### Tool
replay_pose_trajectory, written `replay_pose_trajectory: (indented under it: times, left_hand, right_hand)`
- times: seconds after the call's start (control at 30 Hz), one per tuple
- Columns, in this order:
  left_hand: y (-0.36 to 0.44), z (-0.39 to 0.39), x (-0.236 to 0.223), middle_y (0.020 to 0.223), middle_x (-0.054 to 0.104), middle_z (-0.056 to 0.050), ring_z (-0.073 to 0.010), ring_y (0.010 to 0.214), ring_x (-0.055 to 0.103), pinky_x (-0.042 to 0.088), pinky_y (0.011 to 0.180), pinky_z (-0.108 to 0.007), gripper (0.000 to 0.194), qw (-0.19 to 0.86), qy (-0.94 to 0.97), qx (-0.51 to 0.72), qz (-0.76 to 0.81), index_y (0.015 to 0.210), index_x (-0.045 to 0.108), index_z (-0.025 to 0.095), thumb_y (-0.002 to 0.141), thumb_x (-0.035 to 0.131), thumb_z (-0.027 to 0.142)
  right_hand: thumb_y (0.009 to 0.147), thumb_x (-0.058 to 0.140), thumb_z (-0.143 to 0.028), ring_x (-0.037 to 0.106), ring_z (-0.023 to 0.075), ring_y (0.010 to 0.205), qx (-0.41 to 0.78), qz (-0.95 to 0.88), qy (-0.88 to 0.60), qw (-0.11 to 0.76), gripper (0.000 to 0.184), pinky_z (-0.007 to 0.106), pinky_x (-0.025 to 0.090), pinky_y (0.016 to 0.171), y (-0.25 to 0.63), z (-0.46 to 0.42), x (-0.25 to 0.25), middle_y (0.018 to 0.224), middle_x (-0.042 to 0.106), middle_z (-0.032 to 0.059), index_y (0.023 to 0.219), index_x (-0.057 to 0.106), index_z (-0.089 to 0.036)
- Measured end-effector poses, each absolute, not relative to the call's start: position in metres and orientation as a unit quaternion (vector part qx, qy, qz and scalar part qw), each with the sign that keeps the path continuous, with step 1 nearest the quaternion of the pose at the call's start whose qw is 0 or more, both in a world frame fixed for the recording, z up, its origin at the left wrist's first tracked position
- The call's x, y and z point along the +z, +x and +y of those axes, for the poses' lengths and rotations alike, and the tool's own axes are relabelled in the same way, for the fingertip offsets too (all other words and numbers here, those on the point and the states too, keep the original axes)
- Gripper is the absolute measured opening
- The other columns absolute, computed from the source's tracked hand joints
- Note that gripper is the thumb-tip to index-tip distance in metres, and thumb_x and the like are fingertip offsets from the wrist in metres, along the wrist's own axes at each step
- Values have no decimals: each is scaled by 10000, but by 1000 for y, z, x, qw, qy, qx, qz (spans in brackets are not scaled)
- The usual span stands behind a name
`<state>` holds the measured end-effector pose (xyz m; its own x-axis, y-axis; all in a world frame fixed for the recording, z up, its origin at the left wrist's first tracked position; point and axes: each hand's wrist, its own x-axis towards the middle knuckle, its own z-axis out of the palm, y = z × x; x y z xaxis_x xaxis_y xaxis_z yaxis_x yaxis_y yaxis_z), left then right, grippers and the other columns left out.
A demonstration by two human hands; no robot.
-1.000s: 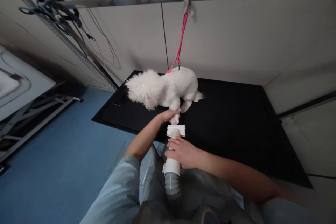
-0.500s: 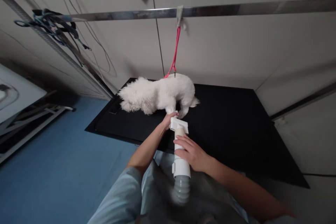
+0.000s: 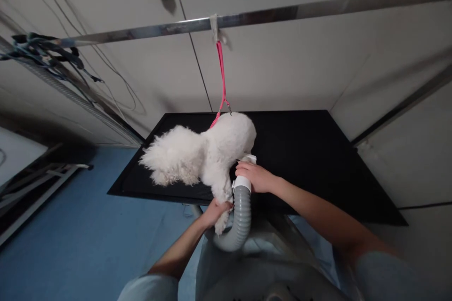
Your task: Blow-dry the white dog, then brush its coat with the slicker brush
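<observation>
A white dog (image 3: pixel 231 136) is on the black grooming table (image 3: pixel 300 150), its shaggy, fluffy end to the left and its short-coated body to the right. My left hand (image 3: pixel 213 213) is closed around one of its legs, drawn out past the table's front edge, with the paw hanging below my fingers. My right hand (image 3: pixel 257 177) grips the white dryer nozzle (image 3: pixel 243 181), whose far end is against or very near the dog's underside, partly hidden by my fingers. From it a grey ribbed hose (image 3: pixel 243 211) curves down toward my apron. A pink leash (image 3: pixel 222 80) runs up from the dog.
A metal bar (image 3: pixel 261 18) crosses above the table, with the leash tied to it. Blue and black straps (image 3: pixel 45 54) hang at its left end. Beyond the blue floor (image 3: pixel 70 225) stands a white table with a metal frame (image 3: pixel 52 181) at left.
My right hand has moved the nozzle forward to the dog's underside. My left hand has drawn the leg down toward me. The view has shifted, and the dog's body has turned somewhat.
</observation>
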<state>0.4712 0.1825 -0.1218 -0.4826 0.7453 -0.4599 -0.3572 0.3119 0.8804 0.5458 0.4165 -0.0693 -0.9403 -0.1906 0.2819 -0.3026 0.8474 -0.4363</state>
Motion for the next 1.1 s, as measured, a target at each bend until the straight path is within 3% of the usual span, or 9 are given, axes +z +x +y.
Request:
replay_pose_trajectory:
  times: [0.13, 0.3, 0.47, 0.57, 0.73, 0.9, 1.1]
  left_hand:
    - [464, 174, -108, 849, 685, -66, -210, 801, 588, 465, 751, -288, 515, 458, 126, 579, 662, 906, 640, 130, 597, 806, 507]
    - [460, 157, -109, 901, 710, -75, -203, 823, 579, 475, 782, -292, 577, 459, 126, 560, 679, 963, 653, 119, 597, 806, 538]
    - [454, 147, -103, 903, 712, -102, -227, 840, 607, 480, 767, -290, 598, 460, 119, 546, 690, 946, 667, 103, 596, 804, 568]
    - [450, 148, -96, 836, 694, -81, -217, 804, 606, 472, 734, -280, 597, 451, 105, 544, 700, 924, 647, 120, 585, 804, 586]
    - [449, 147, -91, 692, 610, -30, -157, 675, 538, 438, 659, -258, 541, 458, 80, 526, 712, 778, 570, 156, 585, 792, 611]
    - [458, 139, -101, 703, 594, -27, -150, 689, 518, 434, 675, -253, 550, 469, 101, 530, 699, 726, 532, 169, 580, 784, 636]
    - [471, 135, -114, 759, 623, -39, -181, 746, 556, 462, 719, -270, 491, 474, 120, 500, 715, 795, 568, 165, 640, 754, 592]
  right_hand:
    - [767, 697, -127, 484, 370, 1355, 156, -974, 149, 71, 416, 577, 364, 1128, 544, 390, -74, 1294, 615, 207, 1181, 655, -146]
    - [823, 642, -115, 477, 373, 1358, 82, -985, 140, 59, 369, 570, 355, 1121, 533, 369, -70, 1291, 603, 209, 1190, 639, -152]
    - [822, 645, -119, 474, 367, 1356, 79, -985, 146, 37, 368, 544, 357, 1120, 517, 370, -64, 1282, 602, 192, 1188, 631, -155]
    - [792, 670, -115, 501, 361, 1319, 95, -988, 121, 25, 378, 537, 361, 1110, 515, 370, -66, 1256, 609, 188, 1166, 637, -156]
    - [787, 695, -178, 630, 300, 1079, 183, -980, 73, -21, 340, 452, 471, 987, 523, 369, -79, 1145, 646, 149, 1125, 656, -165]
    - [783, 704, -181, 601, 302, 1145, 237, -969, 59, 30, 360, 445, 464, 1022, 533, 365, -92, 1198, 634, 152, 1138, 652, -160]
    - [783, 710, -179, 596, 312, 1173, 255, -963, 42, 80, 347, 484, 478, 1030, 542, 367, -111, 1196, 637, 164, 1125, 661, -158]
